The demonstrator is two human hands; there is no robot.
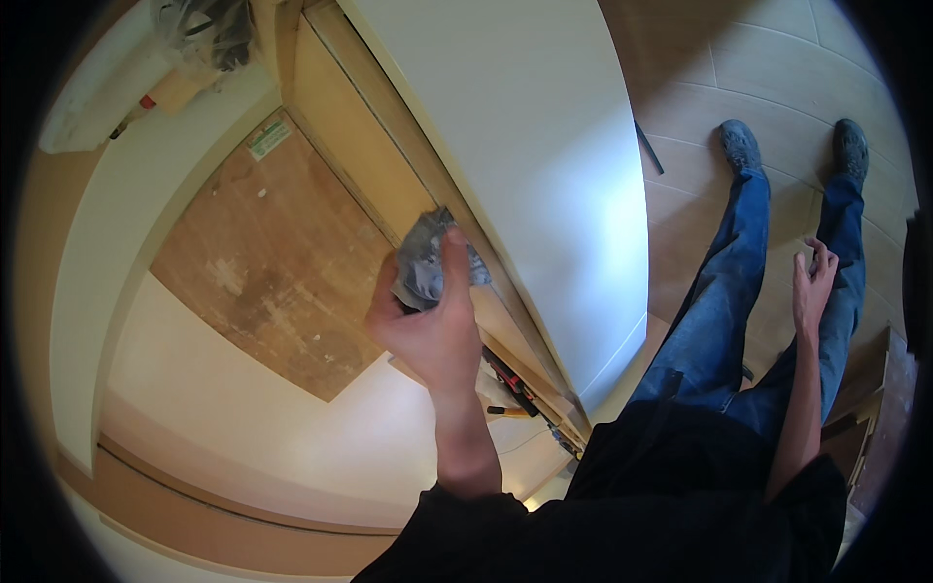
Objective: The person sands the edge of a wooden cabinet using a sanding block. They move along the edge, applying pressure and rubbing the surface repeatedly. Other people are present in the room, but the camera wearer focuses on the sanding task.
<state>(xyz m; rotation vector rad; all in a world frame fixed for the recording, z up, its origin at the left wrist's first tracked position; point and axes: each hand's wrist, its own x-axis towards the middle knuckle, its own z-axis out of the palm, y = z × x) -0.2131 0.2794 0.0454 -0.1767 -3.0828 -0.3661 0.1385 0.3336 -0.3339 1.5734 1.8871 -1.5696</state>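
My left hand (437, 328) grips a crumpled grey piece (430, 262) with whitish smears. Whether it is a rag or worn abrasive sheet, I cannot tell. The hand is raised beside a wooden frame (408, 131), left of a large white panel (525, 146). My right hand (815, 284) hangs in front of my right thigh, its fingers loosely curled and apart, with nothing seen in it.
Behind my left hand is a scuffed plywood panel (270, 270) bearing a label. Tools with red and yellow parts (510, 375) lie along a ledge under my left forearm. A clear plastic bag (208, 33) sits upper left. A dark strip (649, 148) rests on the tiled floor (678, 109).
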